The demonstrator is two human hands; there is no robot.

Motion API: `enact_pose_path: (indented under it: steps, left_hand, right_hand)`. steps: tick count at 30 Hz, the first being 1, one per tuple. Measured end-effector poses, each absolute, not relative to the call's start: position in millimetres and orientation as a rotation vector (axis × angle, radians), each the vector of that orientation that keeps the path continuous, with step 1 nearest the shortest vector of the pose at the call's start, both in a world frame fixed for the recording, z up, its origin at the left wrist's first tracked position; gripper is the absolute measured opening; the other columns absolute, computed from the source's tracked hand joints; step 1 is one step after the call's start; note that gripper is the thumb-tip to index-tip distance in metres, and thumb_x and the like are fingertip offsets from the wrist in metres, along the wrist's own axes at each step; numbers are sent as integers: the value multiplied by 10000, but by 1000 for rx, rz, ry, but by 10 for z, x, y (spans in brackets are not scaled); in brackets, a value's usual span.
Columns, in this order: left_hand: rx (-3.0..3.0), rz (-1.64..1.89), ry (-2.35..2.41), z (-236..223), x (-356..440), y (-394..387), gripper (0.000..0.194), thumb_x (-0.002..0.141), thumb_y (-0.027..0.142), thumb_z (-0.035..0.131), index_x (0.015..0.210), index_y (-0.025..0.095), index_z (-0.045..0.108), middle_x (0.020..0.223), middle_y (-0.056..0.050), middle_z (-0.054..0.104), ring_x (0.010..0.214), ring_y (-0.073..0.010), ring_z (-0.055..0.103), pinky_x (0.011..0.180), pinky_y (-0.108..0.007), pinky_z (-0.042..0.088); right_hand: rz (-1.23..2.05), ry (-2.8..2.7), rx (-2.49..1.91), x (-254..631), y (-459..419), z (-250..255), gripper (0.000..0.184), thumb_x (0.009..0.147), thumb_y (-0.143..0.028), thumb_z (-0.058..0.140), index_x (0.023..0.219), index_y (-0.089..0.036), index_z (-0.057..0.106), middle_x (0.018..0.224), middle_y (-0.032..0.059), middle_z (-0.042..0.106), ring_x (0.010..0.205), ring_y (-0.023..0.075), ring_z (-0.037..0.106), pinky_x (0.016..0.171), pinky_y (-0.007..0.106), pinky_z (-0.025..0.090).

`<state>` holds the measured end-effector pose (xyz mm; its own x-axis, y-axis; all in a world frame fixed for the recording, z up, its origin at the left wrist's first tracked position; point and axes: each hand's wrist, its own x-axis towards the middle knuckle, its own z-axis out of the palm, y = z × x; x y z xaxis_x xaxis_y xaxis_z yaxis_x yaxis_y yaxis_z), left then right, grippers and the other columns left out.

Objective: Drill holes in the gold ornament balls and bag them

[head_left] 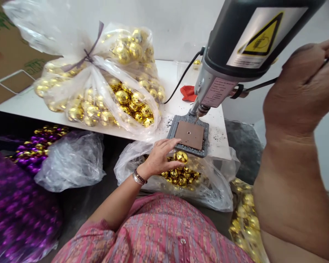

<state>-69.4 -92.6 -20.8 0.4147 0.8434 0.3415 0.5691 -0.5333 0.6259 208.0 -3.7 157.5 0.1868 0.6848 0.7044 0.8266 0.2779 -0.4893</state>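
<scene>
My left hand (163,157) is at the near edge of the drill press's base plate (205,144), thumb and fingers spread apart. A shiny gold faceted ball (181,157) sits just off the thumb tip, above an open plastic bag (219,190) of similar balls; I cannot tell whether the thumb touches it. On the base lies a brown square pad (190,133) with a small hole, under the drill bit (197,118). At the right, my right hand (298,84) is closed around the end of the drill press lever (260,85); the grip itself is mostly hidden.
A large tied clear bag (98,91) of gold balls lies on the white table (164,69). A red cloth-like piece (188,93) and dark shavings lie by the drill press (216,73). Purple balls (19,212) fill a bag at left; another gold-ball bag (244,212) stands right.
</scene>
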Motion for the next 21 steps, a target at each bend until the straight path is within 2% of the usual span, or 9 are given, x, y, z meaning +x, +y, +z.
enact_pose_path:
  steps: [2, 4, 6, 9, 13, 16, 19, 21]
  left_hand:
    - [2243, 987, 1317, -172, -842, -843, 565, 935, 423, 801, 1437, 224, 638, 1359, -141, 751, 1187, -255, 720, 1088, -426, 569]
    - [2182, 1143, 1556, -94, -1011, -668, 350, 1042, 320, 635, 1371, 205, 673, 1294, -141, 768, 1117, -228, 733, 1054, -398, 583]
    - [2103, 1255, 1836, 12, -1164, -432, 295, 1051, 179, 526, 1287, 169, 702, 1276, -165, 765, 1191, -248, 715, 1095, -404, 560]
    - [2002, 1093, 2144, 180, -1288, -80, 306, 983, 96, 555, 1250, 131, 702, 1308, -210, 745, 1293, -302, 674, 1143, -434, 518]
    - [1747, 680, 2352, 331, -1228, 214, 264, 981, 284, 666, 1191, 128, 700, 1243, -233, 766, 1212, -357, 711, 1055, -468, 543]
    - [1611, 549, 2366, 360, -1125, 315, 332, 961, 379, 697, 1182, 132, 698, 1231, -244, 774, 1174, -388, 732, 993, -472, 548]
    - [1547, 636, 2342, 354, -1076, 327, 351, 942, 358, 701, 1209, 130, 688, 1228, -238, 771, 1174, -391, 731, 968, -452, 539]
    - [1478, 799, 2261, 358, -1091, 267, 360, 912, 353, 737, 1194, 135, 693, 1150, -194, 782, 1116, -355, 739, 937, -413, 542]
  right_hand:
    - [-189, -1371, -1585, 1953, -92, 1626, 293, 1013, -302, 288, 944, -158, 534, 984, 51, 514, 1071, 114, 575, 992, 318, 381]
    - [-238, -1291, -1594, 1879, -81, 1627, 258, 982, -270, 269, 817, -198, 453, 938, 47, 518, 1067, 122, 613, 1032, 342, 415]
    - [-311, -1251, -1540, 1856, -27, 1591, 224, 962, -242, 258, 753, -215, 336, 868, 45, 475, 1008, 143, 630, 1050, 386, 457]
    - [-325, -1231, -1486, 1848, 22, 1551, 206, 948, -215, 283, 742, -216, 272, 816, 38, 372, 927, 155, 589, 1039, 415, 459]
    - [-249, -1226, -1468, 1780, -54, 1612, 282, 948, -165, 351, 714, -216, 201, 747, 3, 213, 748, 103, 370, 898, 366, 378]
    - [-221, -1200, -1470, 1712, -142, 1687, 311, 948, -90, 385, 710, -207, 222, 723, -18, 232, 710, 73, 262, 832, 343, 293]
    - [-200, -1211, -1477, 1685, -204, 1717, 314, 974, -109, 407, 731, -199, 230, 741, -20, 291, 718, 64, 301, 819, 338, 294]
    - [-196, -1241, -1477, 1699, -217, 1701, 305, 990, -154, 412, 749, -194, 230, 763, -14, 339, 731, 60, 324, 825, 340, 319]
